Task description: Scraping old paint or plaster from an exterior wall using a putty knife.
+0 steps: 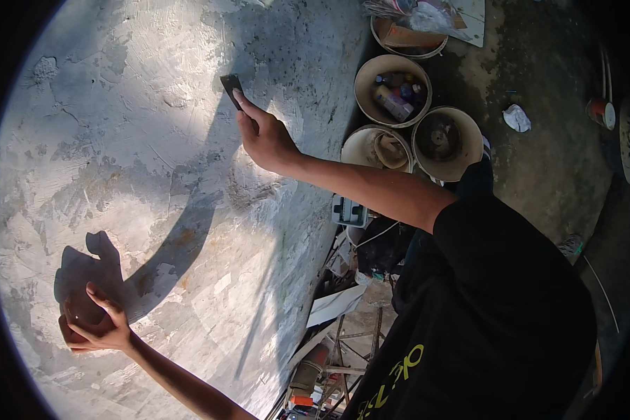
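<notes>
My right hand grips a putty knife, a flat dark blade jutting past the fingers, with a finger laid along it. The blade is close to a patchy grey-white plastered wall; whether it touches is unclear. My left hand holds nothing visible, thumb and bent fingers spread at the wall's lower left in the view. Contact between its fingertips and the wall cannot be made out. Shadows of hand and arm fall across the surface. Below my right wrist, a rough raised patch marks the wall.
Along the wall's foot stand several buckets, one holding bottles and cans, another with dark contents. A grey plastic case, a white board and a rusty metal frame lie near my body. Crumpled white material rests on the floor.
</notes>
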The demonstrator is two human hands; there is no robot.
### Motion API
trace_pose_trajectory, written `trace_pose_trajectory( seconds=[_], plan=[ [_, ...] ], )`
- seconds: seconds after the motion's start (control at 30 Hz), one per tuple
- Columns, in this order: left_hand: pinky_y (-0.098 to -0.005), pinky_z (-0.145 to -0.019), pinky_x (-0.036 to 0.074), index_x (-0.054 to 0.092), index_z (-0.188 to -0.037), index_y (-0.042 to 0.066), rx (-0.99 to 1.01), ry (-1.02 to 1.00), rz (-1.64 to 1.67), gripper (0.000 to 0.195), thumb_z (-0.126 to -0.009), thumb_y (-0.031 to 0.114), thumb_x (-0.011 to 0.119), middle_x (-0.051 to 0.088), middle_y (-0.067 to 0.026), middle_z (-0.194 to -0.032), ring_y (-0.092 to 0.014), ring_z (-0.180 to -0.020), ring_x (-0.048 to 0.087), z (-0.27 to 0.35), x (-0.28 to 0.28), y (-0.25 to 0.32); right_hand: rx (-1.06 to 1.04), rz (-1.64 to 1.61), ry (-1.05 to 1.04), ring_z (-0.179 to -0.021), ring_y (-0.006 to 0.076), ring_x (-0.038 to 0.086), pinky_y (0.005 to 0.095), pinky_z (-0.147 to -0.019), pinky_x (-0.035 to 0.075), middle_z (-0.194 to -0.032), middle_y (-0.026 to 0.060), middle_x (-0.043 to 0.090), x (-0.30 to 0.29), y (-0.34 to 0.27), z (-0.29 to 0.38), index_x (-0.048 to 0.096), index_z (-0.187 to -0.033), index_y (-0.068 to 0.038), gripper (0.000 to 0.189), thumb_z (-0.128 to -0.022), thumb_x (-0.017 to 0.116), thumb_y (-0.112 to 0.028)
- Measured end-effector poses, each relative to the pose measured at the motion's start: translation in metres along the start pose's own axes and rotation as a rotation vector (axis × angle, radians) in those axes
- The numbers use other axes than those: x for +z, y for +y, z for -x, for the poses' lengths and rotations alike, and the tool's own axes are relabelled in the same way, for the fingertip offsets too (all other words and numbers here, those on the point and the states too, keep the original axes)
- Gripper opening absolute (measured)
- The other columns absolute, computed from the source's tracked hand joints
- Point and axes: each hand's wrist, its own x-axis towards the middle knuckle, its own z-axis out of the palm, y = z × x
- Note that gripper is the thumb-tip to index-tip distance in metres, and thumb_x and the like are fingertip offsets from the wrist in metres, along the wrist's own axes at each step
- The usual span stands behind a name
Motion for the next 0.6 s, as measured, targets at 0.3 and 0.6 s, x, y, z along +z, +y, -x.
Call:
trace_pose_trajectory(
  seconds=[0.3, 0.6],
  plan=[
    [-0.0384, -0.078, 0.036, 0.071, -0.096, 0.016, 0.008, -0.004, -0.024, 0.042, -0.075, 0.052, 0.077, 0.063, -0.0022, -0.097, -0.019, -0.093, 0.058, -0.001, 0.000, -0.003, 0.075, 0.007, -0.046, -0.055, 0.0089, 0.040, 0.0276, -0.054, 0.037, -0.058, 0.0023, 0.040, -0.007, -0.004, 0.008, 0.035, -0.148, -0.016, 0.048, -0.102, 0.042, -0.024],
    [-0.0379, -0.078, 0.036, 0.070, -0.097, 0.015, 0.011, 0.002, -0.022, 0.043, -0.074, 0.052, 0.077, 0.062, -0.0016, -0.098, -0.019, -0.092, 0.058, -0.001, 0.000, -0.001, 0.066, 0.004, 0.000, -0.055, 0.0245, 0.059, 0.0372, -0.055, 0.045, -0.064, 0.0167, 0.057, -0.001, 0.000, 0.004, 0.039, -0.145, -0.016, 0.047, -0.100, 0.043, -0.026]
  ],
)
